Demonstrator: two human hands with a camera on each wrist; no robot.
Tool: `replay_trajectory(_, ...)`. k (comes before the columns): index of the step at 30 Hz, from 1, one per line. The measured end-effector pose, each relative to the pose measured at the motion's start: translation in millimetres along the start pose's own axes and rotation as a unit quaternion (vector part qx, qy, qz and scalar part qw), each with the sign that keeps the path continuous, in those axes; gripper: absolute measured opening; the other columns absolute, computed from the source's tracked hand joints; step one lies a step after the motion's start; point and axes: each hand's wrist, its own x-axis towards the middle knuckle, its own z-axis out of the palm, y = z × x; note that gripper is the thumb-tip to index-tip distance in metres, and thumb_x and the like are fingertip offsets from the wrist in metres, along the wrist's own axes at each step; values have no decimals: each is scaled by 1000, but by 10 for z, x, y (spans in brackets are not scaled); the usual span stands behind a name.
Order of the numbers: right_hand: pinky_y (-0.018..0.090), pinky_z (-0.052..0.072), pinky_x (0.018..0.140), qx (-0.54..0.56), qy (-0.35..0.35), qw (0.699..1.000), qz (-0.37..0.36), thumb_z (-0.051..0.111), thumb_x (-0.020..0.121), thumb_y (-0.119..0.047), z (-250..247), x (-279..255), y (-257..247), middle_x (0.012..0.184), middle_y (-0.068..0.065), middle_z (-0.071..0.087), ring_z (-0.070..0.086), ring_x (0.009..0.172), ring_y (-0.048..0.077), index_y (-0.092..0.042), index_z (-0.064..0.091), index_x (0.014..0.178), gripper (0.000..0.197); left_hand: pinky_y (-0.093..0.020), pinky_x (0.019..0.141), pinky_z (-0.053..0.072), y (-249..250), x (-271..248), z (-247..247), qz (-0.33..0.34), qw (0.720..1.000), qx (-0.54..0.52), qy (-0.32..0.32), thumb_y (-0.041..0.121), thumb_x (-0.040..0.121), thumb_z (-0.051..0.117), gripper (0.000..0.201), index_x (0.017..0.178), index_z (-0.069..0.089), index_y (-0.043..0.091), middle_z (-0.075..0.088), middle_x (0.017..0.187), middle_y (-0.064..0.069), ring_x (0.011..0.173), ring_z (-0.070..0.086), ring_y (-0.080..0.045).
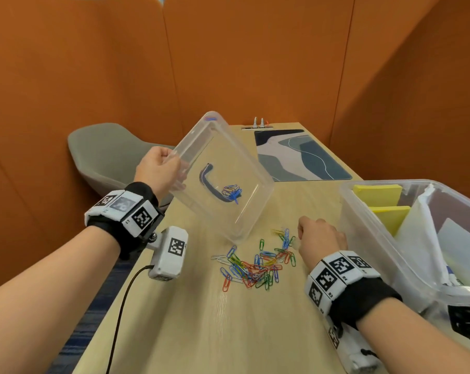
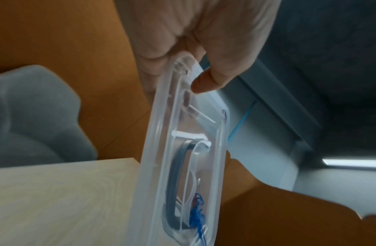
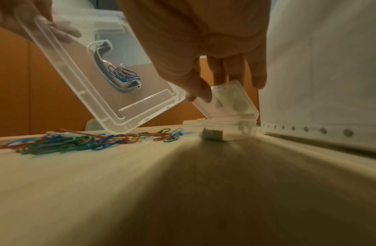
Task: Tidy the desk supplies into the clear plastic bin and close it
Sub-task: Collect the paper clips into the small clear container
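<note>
Head view shows our left hand point(image 1: 158, 168) gripping one short edge of a clear plastic lid point(image 1: 220, 176), thumb on one face and fingers curled behind, so that it hangs steeply tilted with its lower corner just above the desk point(image 1: 228, 333). A few blue paper clips point(image 1: 231, 194) sit caught against the lid's dark handle; we judge the tilt is meant to shake them down onto the loose pile of coloured paper clips point(image 1: 255, 265) lying below.

Our right hand point(image 1: 321, 238) rests low beside the big clear plastic bin point(image 1: 385, 238), which stands open at the right edge of the desk with yellow sticky-note pads point(image 1: 376, 195) already inside. From the right wrist view, its fingertips point(image 3: 200, 93) pinch the raised flap of a small clear hinged box point(image 3: 226, 128) sitting on the desk, probably to take the clips.

What the small box contains is blurred: a pale block, nothing surer. The bin's near end is cut off by the frame, and the white items inside it are hard to name. Left wrist view is smeared, so the clips there read only as a blue tangle.
</note>
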Motion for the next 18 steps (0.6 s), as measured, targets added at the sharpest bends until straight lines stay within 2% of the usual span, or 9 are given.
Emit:
replay_trajectory(3,36,42,88,1,1,1000,5,38,90,-3,-25,-9,-11,114,8,55,54,107,28,-18,54,113,32,-16,48,46,20,-22,30,59,998,2,-20,16,90,52,12,101,53,14,65,98,-5,71,59,-9)
replay_trajectory(7,35,42,89,-1,1,1000,10,37,92,-3,-39,-14,-19,121,7,54,53,112,25,-20,53,121,37,-25,68,50,2,-49,53,100,994,10,-52,17,92,53,13,105,52,17,64,89,15,83,64,-9)
replay_trajectory(9,35,43,87,15,5,1000,20,39,93,-5,-43,-21,-29,123,7,53,54,113,25,-18,50,125,36,-18,69,50,-23,-57,50,124,990,29,-58,15,93,52,14,106,51,17,63,85,19,81,64,0)
replay_trajectory(12,36,43,86,52,-2,998,36,44,92,-12,-70,-52,-52,129,8,47,52,116,27,-14,42,129,38,0,60,42,-66,-85,53,160,984,49,-67,12,94,50,13,106,50,16,61,83,20,69,59,17)
replay_trajectory(14,36,43,86,71,-7,996,44,47,91,-17,-89,-68,-67,133,10,41,51,118,29,-11,35,134,46,3,58,40,-101,-85,59,177,980,65,-67,11,94,49,13,105,49,17,60,84,21,69,57,21)
replay_trajectory(16,36,44,85,92,-6,994,57,50,89,-17,-106,-77,-80,134,13,37,52,117,31,-7,28,137,54,-2,63,44,-135,-66,58,175,981,57,-58,14,94,49,14,107,48,19,61,86,20,72,59,16)
replay_trajectory(17,35,44,84,100,-2,993,62,51,89,-16,-110,-80,-81,135,13,35,53,116,31,-6,26,138,56,-12,69,48,-164,-40,63,166,984,42,-45,16,93,50,14,107,48,21,61,88,18,76,61,9)
replay_trajectory(18,35,44,83,107,3,992,65,52,89,-15,-107,-79,-81,136,14,33,54,115,31,-5,24,139,59,-25,74,51,-206,0,76,154,987,23,-26,18,92,52,16,106,47,24,63,92,13,83,63,-4)
